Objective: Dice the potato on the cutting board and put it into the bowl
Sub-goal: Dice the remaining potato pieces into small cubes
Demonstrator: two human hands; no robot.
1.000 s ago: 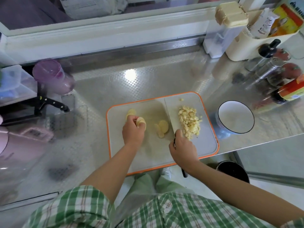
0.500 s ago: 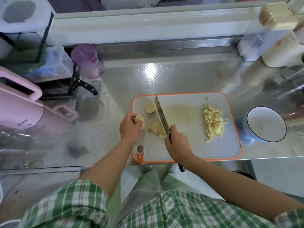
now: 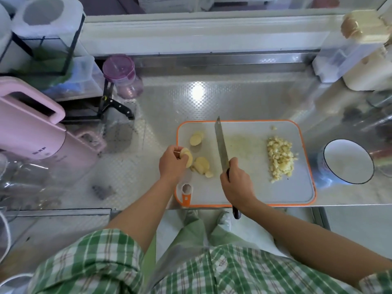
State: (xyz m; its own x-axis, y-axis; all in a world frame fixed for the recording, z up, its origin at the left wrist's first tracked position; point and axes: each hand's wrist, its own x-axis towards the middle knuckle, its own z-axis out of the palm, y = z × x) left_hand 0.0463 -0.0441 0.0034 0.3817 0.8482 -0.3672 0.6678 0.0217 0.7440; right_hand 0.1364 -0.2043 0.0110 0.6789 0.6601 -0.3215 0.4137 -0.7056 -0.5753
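Pinches a short stack of potato slices (image 3: pixel 187 159) in the curled left hand (image 3: pixel 172 161), right at the left rim of the cutting board (image 3: pixel 244 196). Grips the knife (image 3: pixel 220 143) by its handle in the right hand (image 3: pixel 235 183), blade pointing up the board, tip near the far rim. Leaves loose slices (image 3: pixel 201 165) just beside the held stack, a second cluster (image 3: pixel 196 139) further back, and the diced pile (image 3: pixel 280 159) on the board's right part, near the bowl (image 3: pixel 349 164), as yet empty of potato.

Probably risks three things from here:
- A slip of wet, rounded slices under the blade, with left fingertips close to the cut.
- A stack toppling off the left rim onto the table (image 3: pixel 212 98), through being set down so near that edge.
- Dice scattering on the way to the bowl, because of the strip of table between board and bowl.

Offers plenty of bare board between blade and diced pile for chopping, and open table behind the board. Gets tight on the near side: front rim of the board right at the table's front edge, end of the knife handle jutting past it. Crowds up further left with a pink appliance (image 3: pixel 31 132) and a purple-lidded jar (image 3: pixel 123 77), both well apart from the board.
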